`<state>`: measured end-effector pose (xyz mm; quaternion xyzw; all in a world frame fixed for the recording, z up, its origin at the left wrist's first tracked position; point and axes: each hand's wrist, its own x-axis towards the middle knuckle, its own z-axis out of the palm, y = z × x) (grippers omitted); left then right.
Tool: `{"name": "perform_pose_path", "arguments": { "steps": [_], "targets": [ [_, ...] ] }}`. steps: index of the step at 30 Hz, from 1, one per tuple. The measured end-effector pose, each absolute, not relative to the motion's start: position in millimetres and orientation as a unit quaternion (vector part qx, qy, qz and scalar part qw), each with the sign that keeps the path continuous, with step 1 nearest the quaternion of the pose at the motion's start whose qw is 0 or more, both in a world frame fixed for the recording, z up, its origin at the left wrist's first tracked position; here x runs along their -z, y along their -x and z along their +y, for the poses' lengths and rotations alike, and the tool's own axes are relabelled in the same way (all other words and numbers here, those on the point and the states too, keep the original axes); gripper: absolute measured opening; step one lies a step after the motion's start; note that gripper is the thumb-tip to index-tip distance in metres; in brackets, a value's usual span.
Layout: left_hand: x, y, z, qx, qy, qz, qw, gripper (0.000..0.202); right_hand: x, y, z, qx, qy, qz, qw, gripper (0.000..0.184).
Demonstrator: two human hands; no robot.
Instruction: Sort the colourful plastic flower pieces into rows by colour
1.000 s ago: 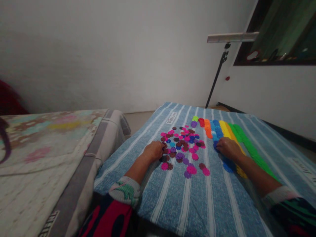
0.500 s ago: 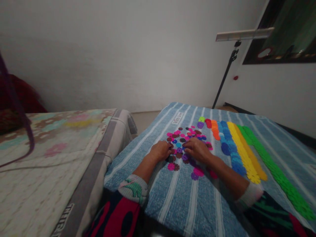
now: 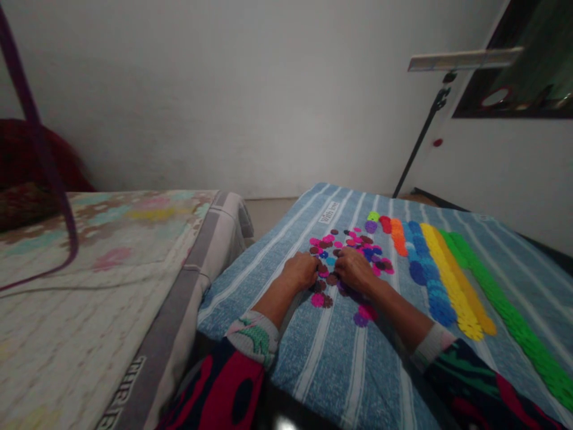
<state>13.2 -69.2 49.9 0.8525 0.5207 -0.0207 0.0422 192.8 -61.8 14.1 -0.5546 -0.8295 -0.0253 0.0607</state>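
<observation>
A loose heap of small flower-shaped discs (image 3: 353, 248), pink, purple, brown and blue, lies on a blue striped sheet (image 3: 340, 352). My left hand (image 3: 302, 270) rests curled at the heap's left edge. My right hand (image 3: 356, 269) lies curled on the heap's middle, fingers down among the discs. What either hand pinches is hidden. To the right run sorted rows of discs: red and orange (image 3: 396, 234), blue (image 3: 427, 278), yellow (image 3: 452, 283) and green (image 3: 505, 310).
A second mattress with a pale patterned cover (image 3: 89, 269) lies to the left, with a strip of floor (image 3: 268, 209) between. A lamp on a black stand (image 3: 421, 140) rises behind the sheet near a dark window (image 3: 514, 65). A purple cord (image 3: 40, 149) hangs at left.
My right hand left the blue row and came left onto the loose heap, beside my left hand. The view swung left.
</observation>
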Motion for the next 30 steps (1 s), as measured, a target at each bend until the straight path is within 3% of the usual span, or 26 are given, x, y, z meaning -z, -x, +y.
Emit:
{"name": "perform_pose_path", "arguments": {
  "steps": [14, 23, 30],
  "targets": [
    [-46.3, -23.6, -73.9, -0.018, -0.827, 0.561, 0.041, 0.028, -24.3, -215.3, -67.6, -0.030, 0.547, -0.833, 0.078, 0.019],
    [-36.6, -28.3, -68.6, -0.041, -0.814, 0.579, 0.029, 0.027, -18.8, -227.7, -69.1, -0.038, 0.545, -0.832, 0.091, 0.040],
    [-35.9, -26.8, -68.4, -0.047, -0.805, 0.591, 0.013, 0.030, -19.7, -219.8, -72.2, -0.007, 0.527, -0.848, 0.060, 0.021]
  ]
}}
